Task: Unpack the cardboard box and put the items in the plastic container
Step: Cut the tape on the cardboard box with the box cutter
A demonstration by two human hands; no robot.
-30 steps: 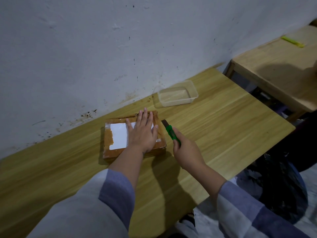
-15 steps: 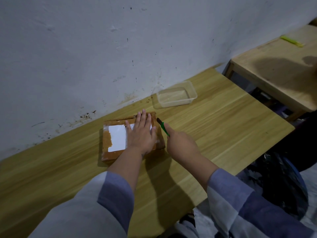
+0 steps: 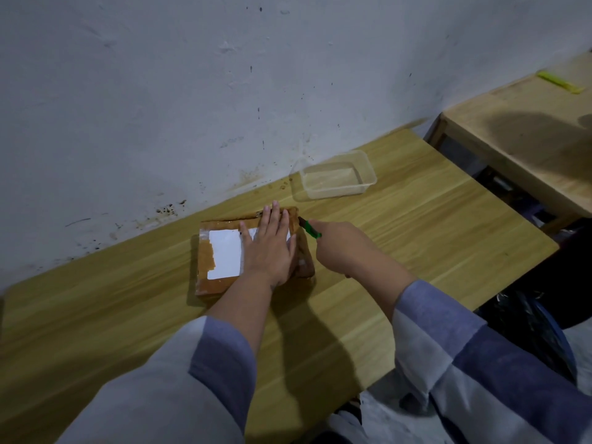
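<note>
Centrally, cardboard box [image 3: 221,261] on table [image 3: 416,238]: left hand [image 3: 269,251] flat, fingers spread; right hand [image 3: 344,248] clenching green cutter [image 3: 310,228] at its right edge; white label [image 3: 226,254] blank; plastic container [image 3: 334,176] near wall, bare tabletop between

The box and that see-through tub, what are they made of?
The box looks like brown cardboard wrapped in shiny tape, with a white paper label. The tub seems to be thin clear plastic: the table shows through it.
</note>
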